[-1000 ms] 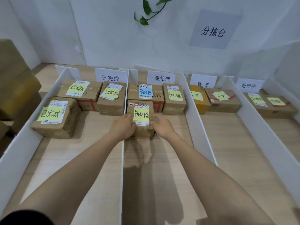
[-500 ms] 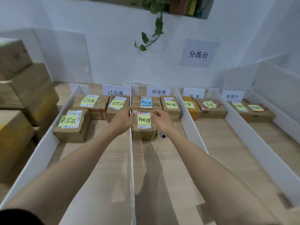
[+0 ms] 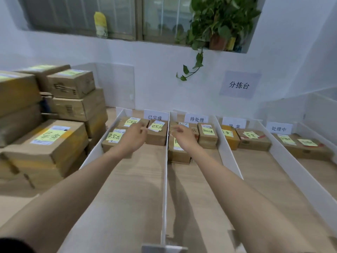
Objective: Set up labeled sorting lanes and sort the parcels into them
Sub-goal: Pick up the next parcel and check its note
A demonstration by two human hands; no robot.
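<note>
With left hand (image 3: pixel 135 136) and right hand (image 3: pixel 184 138) hovering slack and empty and the front parcel (image 3: pixel 177 156) resting in the 待处理 lane (image 3: pixel 187 189), reach left for the 异常-tagged box (image 3: pixel 49 141), grip both sides, and match its note to the 异常 sign (image 3: pixel 234 125).

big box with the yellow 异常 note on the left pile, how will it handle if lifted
The cardboard parcel is probably stiff: its edges look square and taped. It is wide, so likely a two-hand lift; weight cannot be told. It seems to rest on another box, which dragging might shift.
</note>
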